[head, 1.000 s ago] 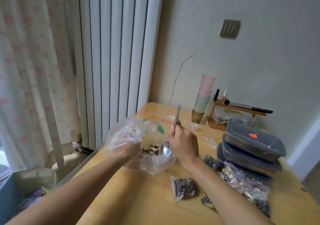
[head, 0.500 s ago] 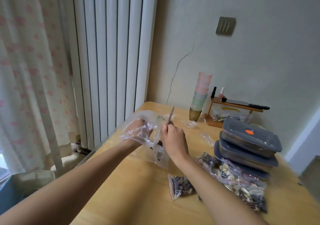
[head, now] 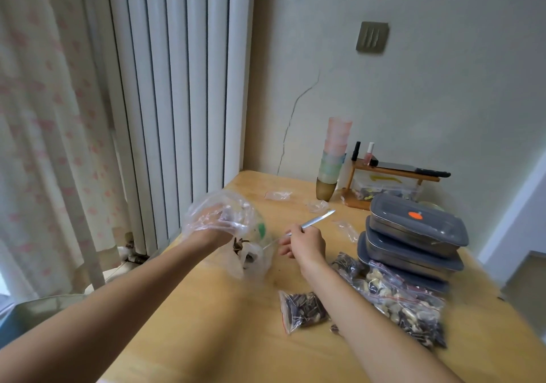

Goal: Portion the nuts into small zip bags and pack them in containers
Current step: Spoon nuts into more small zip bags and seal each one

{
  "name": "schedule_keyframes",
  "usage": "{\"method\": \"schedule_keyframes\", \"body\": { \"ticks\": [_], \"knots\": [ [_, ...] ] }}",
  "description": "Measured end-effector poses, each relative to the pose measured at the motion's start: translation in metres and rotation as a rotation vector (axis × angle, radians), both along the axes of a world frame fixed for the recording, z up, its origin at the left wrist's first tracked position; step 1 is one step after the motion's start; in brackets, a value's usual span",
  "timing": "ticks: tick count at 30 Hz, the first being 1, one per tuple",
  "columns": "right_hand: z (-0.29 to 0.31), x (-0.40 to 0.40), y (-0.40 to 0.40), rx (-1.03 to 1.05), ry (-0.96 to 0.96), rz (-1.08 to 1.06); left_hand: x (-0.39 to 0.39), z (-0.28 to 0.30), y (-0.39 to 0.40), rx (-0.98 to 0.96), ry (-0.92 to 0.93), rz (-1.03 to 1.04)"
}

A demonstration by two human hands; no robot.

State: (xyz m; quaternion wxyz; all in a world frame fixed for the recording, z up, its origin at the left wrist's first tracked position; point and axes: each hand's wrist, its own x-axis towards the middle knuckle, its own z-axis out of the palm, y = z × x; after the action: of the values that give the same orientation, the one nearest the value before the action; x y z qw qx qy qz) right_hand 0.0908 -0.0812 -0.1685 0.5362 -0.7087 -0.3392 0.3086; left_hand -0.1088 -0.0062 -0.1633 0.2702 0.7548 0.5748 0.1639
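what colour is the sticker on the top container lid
Orange, on the sticker atop the container stack; head view.

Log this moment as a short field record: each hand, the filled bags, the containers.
left hand: left hand grips the large clear plastic bag of nuts
right hand: right hand holds a metal spoon, handle pointing up and right
filled bags: small zip bag of dark seeds and more filled bags lie on the wooden table
containers: grey lidded containers, stacked, lids on

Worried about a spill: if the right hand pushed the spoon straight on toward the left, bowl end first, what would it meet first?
Likely the clear plastic bag of nuts held by the left hand; the right hand already has the metal spoon at it.
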Motion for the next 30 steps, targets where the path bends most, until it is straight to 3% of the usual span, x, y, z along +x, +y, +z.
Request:
{"method": "schedule_keyframes", "body": {
  "ticks": [2, 4, 6, 12, 21, 30],
  "knots": [
    [0.003, -0.001, -0.001, -0.002, 0.000, 0.006, -0.010, 0.008, -0.006, 0.082, 0.129, 0.162],
    [0.007, -0.002, -0.001, -0.006, -0.008, 0.009, -0.021, 0.011, -0.015, 0.150, 0.209, 0.200],
    [0.010, -0.004, -0.001, 0.000, -0.015, 0.010, -0.034, -0.002, -0.020, 0.100, 0.264, 0.235],
    [0.024, -0.008, -0.002, 0.033, -0.049, 0.015, -0.036, -0.029, -0.010, 0.335, 0.034, 0.093],
    [0.046, -0.007, -0.007, 0.137, -0.115, -0.025, -0.008, -0.028, 0.003, 0.092, -0.100, 0.109],
    [0.043, -0.017, -0.008, 0.136, -0.163, 0.040, -0.008, -0.028, -0.003, 0.118, 0.014, 0.027]
  ]
}}
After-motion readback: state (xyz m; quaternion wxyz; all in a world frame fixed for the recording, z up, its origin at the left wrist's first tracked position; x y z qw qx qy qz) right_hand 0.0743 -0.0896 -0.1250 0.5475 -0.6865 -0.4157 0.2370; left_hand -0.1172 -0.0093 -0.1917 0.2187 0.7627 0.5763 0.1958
